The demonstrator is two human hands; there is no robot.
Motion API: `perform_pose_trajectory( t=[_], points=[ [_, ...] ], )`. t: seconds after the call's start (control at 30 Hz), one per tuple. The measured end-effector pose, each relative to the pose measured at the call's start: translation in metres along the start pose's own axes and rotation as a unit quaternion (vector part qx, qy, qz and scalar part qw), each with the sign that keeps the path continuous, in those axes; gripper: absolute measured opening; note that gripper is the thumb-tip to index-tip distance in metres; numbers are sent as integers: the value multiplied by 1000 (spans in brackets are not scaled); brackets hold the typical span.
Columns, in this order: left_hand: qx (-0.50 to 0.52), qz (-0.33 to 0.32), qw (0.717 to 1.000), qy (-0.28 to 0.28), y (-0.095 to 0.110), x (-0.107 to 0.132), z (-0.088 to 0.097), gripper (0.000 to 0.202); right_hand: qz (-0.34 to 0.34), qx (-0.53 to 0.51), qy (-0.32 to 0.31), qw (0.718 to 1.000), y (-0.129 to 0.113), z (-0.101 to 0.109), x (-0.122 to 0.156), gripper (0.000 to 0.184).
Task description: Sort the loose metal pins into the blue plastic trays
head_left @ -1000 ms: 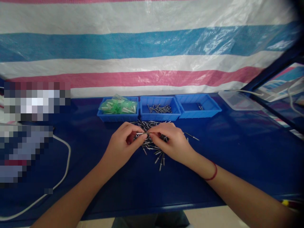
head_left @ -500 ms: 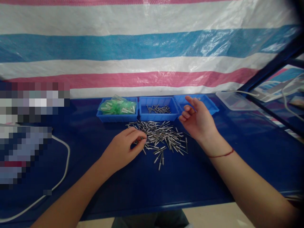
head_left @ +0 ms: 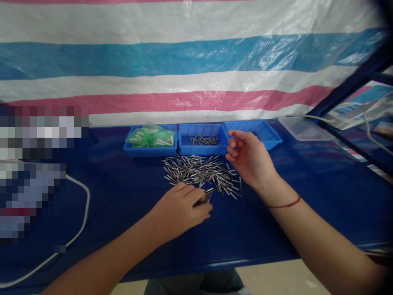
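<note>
Blind rivets [head_left: 199, 170], silvery, thin-stemmed, one loose heap: on the counter [head_left: 322, 184], central, just in front of the bins; laid shallow, seemingly so that single pieces stay within reach of the fingers. Long axes mixed: upper pieces nearer to crosswise, those at the right slanting from upper left down toward the near right, a few at the near edge tilted toward the person. Left hand [head_left: 181, 209], palm down over that near edge, thumb and forefinger parted around rivets; whether the grip pinches one, cannot tell. Right hand [head_left: 248, 157], raised in front of the right bin [head_left: 272, 144], palm turned inward, fingers loosely curled and thumb apart, nothing visible in the grip; red cord bracelet [head_left: 284, 205] at its wrist. Middle bin [head_left: 202, 150], blue, with a small lot of rivets; left bin [head_left: 150, 151], blue, with green packets [head_left: 150, 137]; the three set in a row, presumably to keep lots separate. Beyond: clear plastic tray [head_left: 303, 129], white cable [head_left: 87, 205], striped sheet [head_left: 184, 59] as backdrop
</note>
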State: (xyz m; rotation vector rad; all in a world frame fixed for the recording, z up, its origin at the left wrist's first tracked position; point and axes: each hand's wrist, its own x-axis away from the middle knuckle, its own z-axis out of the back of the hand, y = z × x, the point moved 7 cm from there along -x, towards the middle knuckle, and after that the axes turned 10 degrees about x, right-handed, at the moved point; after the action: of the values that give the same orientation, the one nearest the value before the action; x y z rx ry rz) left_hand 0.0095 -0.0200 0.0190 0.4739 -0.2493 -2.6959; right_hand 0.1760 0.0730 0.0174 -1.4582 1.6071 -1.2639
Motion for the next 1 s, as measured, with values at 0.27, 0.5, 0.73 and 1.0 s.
perform_pose_trajectory(
  t=[0.27, 0.5, 0.73, 1.0],
  points=[
    [-16, 41, 999, 4, -13, 1, 11, 23, 37, 87, -66, 993, 2, -19, 13, 10],
    [111, 155, 978, 79, -37, 4, 21, 15, 157, 322, -111, 927, -5, -32, 23, 13],
    [290, 322, 869, 241, -72, 21, 35, 14, 208, 424, -240, 848, 12, -58, 46, 14],
    [406, 351, 795, 285, -75, 27, 29, 18, 126, 293, -226, 921, 23, -56, 43, 16]
  ],
)
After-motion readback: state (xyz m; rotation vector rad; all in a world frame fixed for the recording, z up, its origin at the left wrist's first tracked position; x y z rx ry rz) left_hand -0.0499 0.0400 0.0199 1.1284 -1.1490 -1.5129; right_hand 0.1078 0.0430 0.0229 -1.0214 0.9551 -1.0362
